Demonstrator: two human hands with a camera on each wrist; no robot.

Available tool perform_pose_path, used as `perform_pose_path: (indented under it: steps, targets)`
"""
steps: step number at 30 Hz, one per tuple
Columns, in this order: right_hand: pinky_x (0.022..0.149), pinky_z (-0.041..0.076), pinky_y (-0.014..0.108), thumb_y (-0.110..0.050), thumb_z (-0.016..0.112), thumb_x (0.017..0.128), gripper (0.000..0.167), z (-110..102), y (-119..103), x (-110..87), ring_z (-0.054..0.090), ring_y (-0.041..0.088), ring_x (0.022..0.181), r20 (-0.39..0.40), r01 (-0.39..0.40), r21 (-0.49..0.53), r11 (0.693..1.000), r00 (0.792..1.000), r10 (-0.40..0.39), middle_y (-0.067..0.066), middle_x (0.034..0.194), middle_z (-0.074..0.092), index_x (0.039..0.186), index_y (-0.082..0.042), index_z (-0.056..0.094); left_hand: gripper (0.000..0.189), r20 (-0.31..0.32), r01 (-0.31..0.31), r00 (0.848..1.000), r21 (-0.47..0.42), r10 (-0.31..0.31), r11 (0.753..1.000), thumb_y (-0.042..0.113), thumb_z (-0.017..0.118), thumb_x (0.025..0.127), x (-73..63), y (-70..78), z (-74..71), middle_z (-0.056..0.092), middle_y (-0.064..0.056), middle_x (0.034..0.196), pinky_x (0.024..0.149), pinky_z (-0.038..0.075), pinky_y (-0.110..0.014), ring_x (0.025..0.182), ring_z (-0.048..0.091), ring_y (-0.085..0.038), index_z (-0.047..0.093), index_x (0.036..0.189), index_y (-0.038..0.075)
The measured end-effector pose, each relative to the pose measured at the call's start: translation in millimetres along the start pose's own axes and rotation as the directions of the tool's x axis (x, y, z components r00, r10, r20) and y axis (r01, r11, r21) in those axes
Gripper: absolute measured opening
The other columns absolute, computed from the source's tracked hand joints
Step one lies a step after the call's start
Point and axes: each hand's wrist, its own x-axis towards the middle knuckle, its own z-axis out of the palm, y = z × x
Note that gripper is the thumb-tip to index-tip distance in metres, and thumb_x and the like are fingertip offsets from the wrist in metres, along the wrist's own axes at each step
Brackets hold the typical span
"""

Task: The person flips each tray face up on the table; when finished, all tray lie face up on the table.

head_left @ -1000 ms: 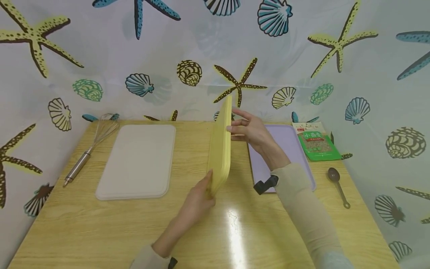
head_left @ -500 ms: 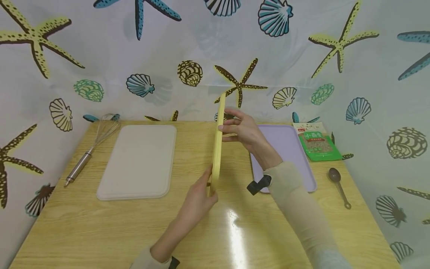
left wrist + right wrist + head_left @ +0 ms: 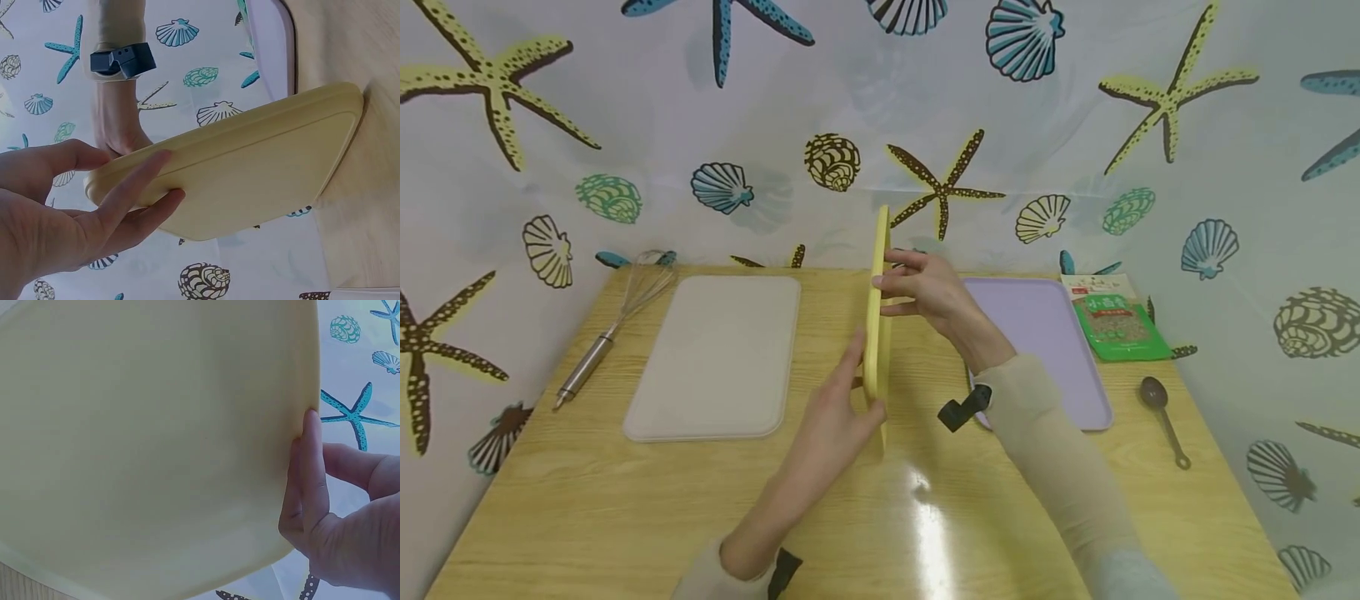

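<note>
From where I stand, a smooth, pale yellow rectangular tray (image 3: 156, 437) with rounded corners and a raised rim is up on its edge, nearly side-on to the person wearing the head camera. It is held in both hands above a light wood-grain surface (image 3: 587, 492); whether its lowest edge touches the wood I can't tell.

The left hand (image 3: 831, 425) has its grip clamped on the tray's near, lower end, thumb on one side and fingers on the other. The right hand (image 3: 928, 292) is higher and farther off, its grip pinched over the rim, digits on both sides of it. So the yellow tray sits between the two hands, touching each.

Left of the yellow tray lies an off-white rounded rectangular board or tray (image 3: 718, 358), and beyond that a wire whisk with a metal handle (image 3: 606, 337). Right of the yellow tray is a flat lavender tray (image 3: 1045, 325), partly behind the right arm. Farther right are a green-and-white packet with printed characters (image 3: 1116, 318) and a dark greyish-brown spoon (image 3: 1168, 426).
</note>
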Motion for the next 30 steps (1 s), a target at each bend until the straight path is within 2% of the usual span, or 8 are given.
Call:
perform_pose_path:
  steps: [8,13,16,19,23,27,29,30]
  targets:
    - [0.075,0.059,0.039,0.000,0.065,0.089,0.054,4,4,5.6,0.063,0.024,0.088,0.014,-0.004,-0.003,1.000,1.000,0.004,0.011,0.100,0.057,0.140,-0.003,0.047,0.074,0.023,0.074,0.997,0.011,-0.075,0.997,0.006,0.061,0.087,8.7,9.3,-12.2,0.040,-0.015,0.149,0.064,0.055,-0.028,0.113,0.060,-0.035,0.028,0.153,0.012]
    - [0.075,0.058,0.040,-0.001,0.065,0.090,0.053,5,4,5.8,0.063,0.026,0.092,0.015,-0.012,-0.022,1.000,1.000,0.012,0.016,0.107,0.059,0.140,-0.005,0.048,0.070,0.059,0.136,0.989,-0.031,-0.134,0.990,0.010,0.060,0.089,15.3,11.8,-16.7,0.041,-0.018,0.147,0.059,0.054,-0.026,0.110,0.061,-0.035,0.029,0.152,0.011]
    - [0.076,0.058,0.041,-0.002,0.066,0.090,0.053,6,4,7.1,0.063,0.028,0.096,0.029,-0.015,-0.021,1.000,0.999,0.015,0.017,0.110,0.059,0.140,-0.005,0.048,0.067,0.059,0.168,0.985,-0.054,-0.165,0.984,0.012,0.059,0.090,17.6,11.8,-19.5,0.043,-0.021,0.145,0.054,0.053,-0.025,0.099,0.067,-0.031,0.031,0.151,0.010]
    - [0.077,0.058,0.041,-0.003,0.066,0.090,0.054,7,5,8.5,0.063,0.028,0.097,0.042,-0.012,-0.018,1.000,0.999,0.013,0.018,0.109,0.059,0.140,-0.004,0.048,0.064,0.050,0.171,0.984,-0.043,-0.169,0.984,0.013,0.058,0.090,18.2,11.3,-22.1,0.041,-0.021,0.146,0.051,0.052,-0.023,0.088,0.070,-0.027,0.034,0.149,0.007]
    - [0.077,0.058,0.041,-0.006,0.063,0.093,0.048,7,8,8.2,0.065,0.027,0.093,0.045,-0.003,-0.017,1.000,0.999,0.004,0.018,0.111,0.061,0.139,-0.004,0.048,0.061,0.040,0.154,0.987,-0.031,-0.153,0.988,0.010,0.057,0.090,17.1,11.0,-24.5,0.043,-0.021,0.144,0.050,0.051,-0.021,0.090,0.070,-0.028,0.036,0.147,0.003]
    - [0.079,0.057,0.043,-0.017,0.055,0.099,0.045,-5,23,6.0,0.066,0.036,0.098,0.025,-0.010,-0.070,0.998,1.000,0.012,0.022,0.115,0.061,0.140,-0.002,0.046,0.058,0.016,0.161,0.987,-0.060,-0.161,0.985,0.007,0.056,0.090,14.8,7.1,-30.2,0.049,-0.023,0.139,0.056,0.056,-0.024,0.096,0.068,-0.031,0.038,0.145,0.000]
    - [0.081,0.057,0.043,-0.022,0.053,0.100,0.047,-14,40,4.9,0.064,0.039,0.103,0.006,-0.027,-0.155,0.988,1.000,0.028,0.024,0.118,0.061,0.142,-0.002,0.044,0.058,0.008,0.174,0.985,-0.083,-0.173,0.981,0.007,0.056,0.091,13.0,3.5,-34.7,0.049,-0.023,0.139,0.062,0.058,-0.027,0.097,0.068,-0.031,0.038,0.145,0.000]
    - [0.082,0.056,0.044,-0.023,0.052,0.101,0.048,-19,51,4.3,0.062,0.040,0.106,-0.005,-0.043,-0.200,0.979,0.999,0.043,0.024,0.121,0.060,0.143,-0.002,0.043,0.058,0.007,0.183,0.983,-0.085,-0.183,0.979,0.006,0.055,0.091,11.8,2.2,-36.8,0.049,-0.023,0.138,0.061,0.058,-0.026,0.094,0.069,-0.030,0.038,0.146,0.000]
